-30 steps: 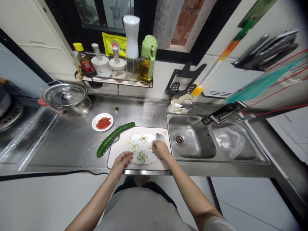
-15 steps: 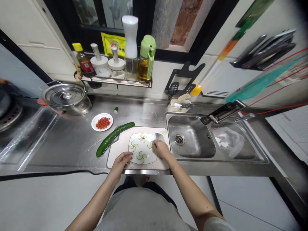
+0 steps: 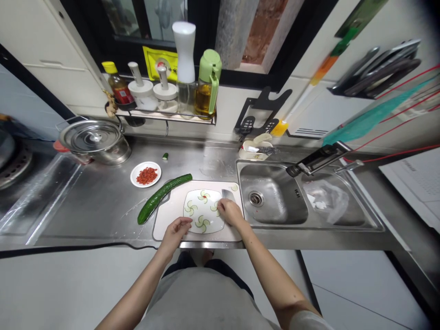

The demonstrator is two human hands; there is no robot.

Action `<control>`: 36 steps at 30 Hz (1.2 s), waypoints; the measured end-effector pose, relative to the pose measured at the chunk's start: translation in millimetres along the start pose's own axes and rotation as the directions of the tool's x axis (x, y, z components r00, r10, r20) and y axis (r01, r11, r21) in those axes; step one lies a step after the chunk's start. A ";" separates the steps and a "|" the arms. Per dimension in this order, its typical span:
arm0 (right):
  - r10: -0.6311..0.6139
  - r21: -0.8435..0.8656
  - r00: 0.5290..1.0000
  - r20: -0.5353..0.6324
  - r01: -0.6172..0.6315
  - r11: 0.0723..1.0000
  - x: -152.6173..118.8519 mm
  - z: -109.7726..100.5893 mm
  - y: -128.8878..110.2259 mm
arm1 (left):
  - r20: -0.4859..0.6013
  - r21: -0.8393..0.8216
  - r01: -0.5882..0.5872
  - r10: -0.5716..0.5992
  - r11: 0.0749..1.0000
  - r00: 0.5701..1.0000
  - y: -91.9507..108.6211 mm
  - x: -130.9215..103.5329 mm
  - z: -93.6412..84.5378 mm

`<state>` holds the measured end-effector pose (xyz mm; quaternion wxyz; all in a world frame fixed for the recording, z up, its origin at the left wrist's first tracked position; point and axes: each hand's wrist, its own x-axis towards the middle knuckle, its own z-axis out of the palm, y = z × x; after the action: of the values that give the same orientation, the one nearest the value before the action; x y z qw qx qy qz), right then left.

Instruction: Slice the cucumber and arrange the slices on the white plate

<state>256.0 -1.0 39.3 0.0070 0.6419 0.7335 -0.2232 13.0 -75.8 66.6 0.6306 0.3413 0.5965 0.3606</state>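
The plate (image 3: 205,210) is open above its middle; a cucumber (image 3: 161,195) bars the left, the right hand (image 3: 231,212) seemingly the right.

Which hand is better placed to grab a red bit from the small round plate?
Probably the left hand: it is nearer the red bits. The right hand is farther off, at the cucumber slices on the right side of the larger plate.

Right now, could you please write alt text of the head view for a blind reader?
A person's bare right hand is at the rightmost of four pinwheels of green slices on a white squarish plate, the bare left hand at its near left edge. The plate lies on a pale cutting board, a long green cucumber at the board's far left corner.
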 end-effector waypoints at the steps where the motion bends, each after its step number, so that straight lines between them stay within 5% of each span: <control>1: -0.001 -0.005 1.000 -0.004 0.001 1.000 1.0 0.6 -1.3 | -0.007 -0.001 -0.004 0.004 1.000 1.000 0.2 -0.1 0.3; 10: 0.009 0.067 0.998 -0.059 -0.005 0.998 4.6 -4.7 -3.4 | -0.027 0.030 -0.018 0.018 0.999 0.999 -2.8 -2.0 -6.4; 21: 0.214 0.359 0.914 -0.345 -0.082 0.930 -17.6 -25.3 42.3 | -0.201 0.045 -0.096 0.103 0.994 0.974 6.5 22.7 -30.9; 24: 0.238 0.386 0.891 -0.387 -0.078 0.919 -25.9 -24.7 50.3 | -0.303 0.155 -0.210 0.248 0.965 0.920 11.1 38.8 -41.7; 27: 0.253 0.408 0.881 -0.400 -0.076 0.910 -30.6 -23.0 54.8 | -0.366 0.503 -0.265 0.481 0.822 0.797 23.6 54.6 -58.8; 31: 0.268 0.422 0.875 -0.403 -0.082 0.903 -32.2 -22.0 56.4 | -0.409 0.781 -0.045 0.564 0.623 0.717 44.1 75.9 -89.4; 36: 0.255 0.431 0.871 -0.419 -0.056 0.901 -30.6 -26.3 54.5 | -0.564 0.770 0.157 0.543 0.619 0.622 57.4 105.6 -122.0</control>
<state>320.1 -16.7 54.6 -0.2840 0.7218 0.5958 -0.2082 -108.6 44.3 55.7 0.0667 0.4583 0.8485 0.2561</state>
